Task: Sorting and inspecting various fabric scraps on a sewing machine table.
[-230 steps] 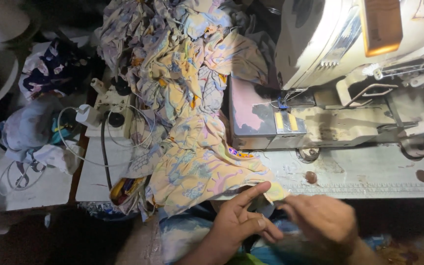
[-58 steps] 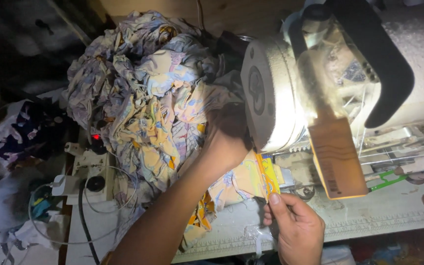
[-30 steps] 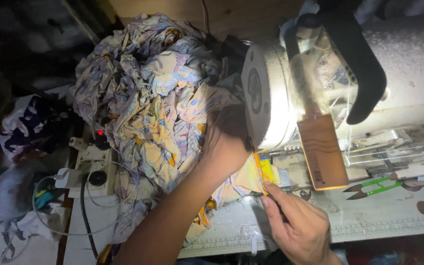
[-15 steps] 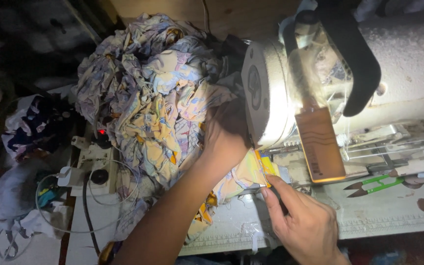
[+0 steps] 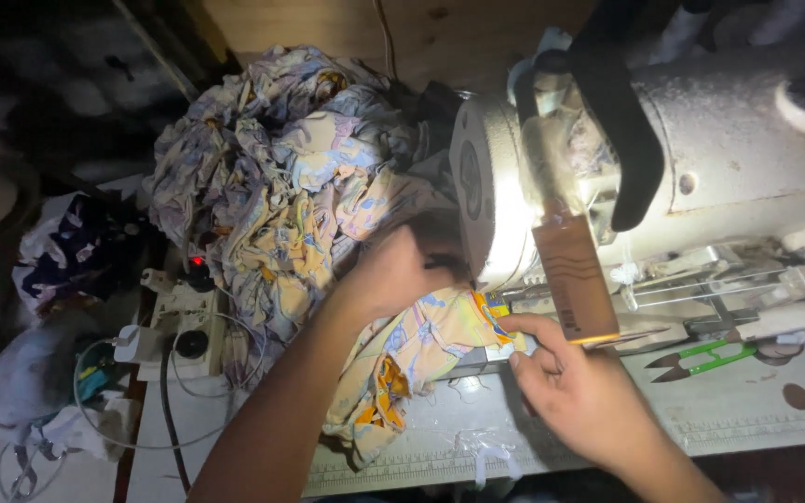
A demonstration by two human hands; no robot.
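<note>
Two hands: left hand (image 5: 402, 275) presses one floral cloth (image 5: 402, 345), right hand (image 5: 575, 387) grip pinches its edge.

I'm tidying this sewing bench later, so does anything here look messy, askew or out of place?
Yes. The printed cloth is heaped in a crumpled pile left of the sewing machine, one end trailing under the left hand. Tangled white cables sprawl by the power strip. The green thread snips lie loose on the table.
</note>
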